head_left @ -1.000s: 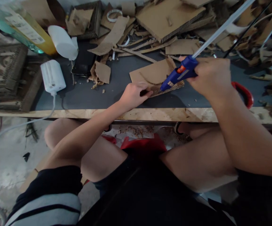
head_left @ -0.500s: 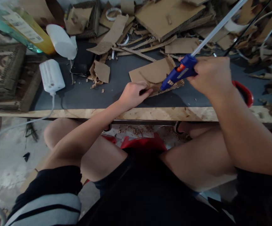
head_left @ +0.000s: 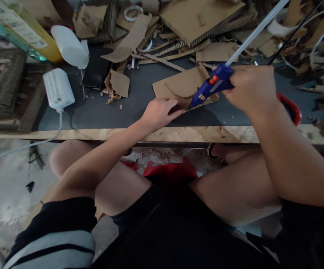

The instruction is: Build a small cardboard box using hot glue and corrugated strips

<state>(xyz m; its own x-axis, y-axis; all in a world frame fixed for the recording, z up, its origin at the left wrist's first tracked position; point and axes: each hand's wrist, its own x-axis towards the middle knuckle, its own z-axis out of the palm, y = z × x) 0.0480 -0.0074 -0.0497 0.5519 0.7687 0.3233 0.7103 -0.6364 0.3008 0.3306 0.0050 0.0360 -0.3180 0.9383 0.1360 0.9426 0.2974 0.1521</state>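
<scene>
My right hand (head_left: 253, 87) is wrapped round a blue hot glue gun (head_left: 210, 86), with a long translucent glue stick (head_left: 257, 33) rising from its back end. The gun's nozzle points down and left at the near edge of a cardboard piece (head_left: 178, 82) lying on the dark table. A corrugated strip runs along that piece's edge. My left hand (head_left: 162, 112) is at the near left corner of the cardboard, thumb and fingers closed around its edge close to the nozzle. Exactly what the fingertips pinch is partly hidden.
Cardboard scraps and corrugated strips (head_left: 162, 61) lie behind the work. A white power strip (head_left: 58, 89) with a cable, a black phone-like object (head_left: 96, 71) and a yellow bottle (head_left: 24, 33) stand at left. Stacked cardboard frames (head_left: 3, 89) lie far left; a red-rimmed object (head_left: 293, 108) sits right.
My left thumb and fingers have shifted slightly right along the cardboard edge, nearer the nozzle. The glue gun has moved slightly left, its tip still at the edge.
</scene>
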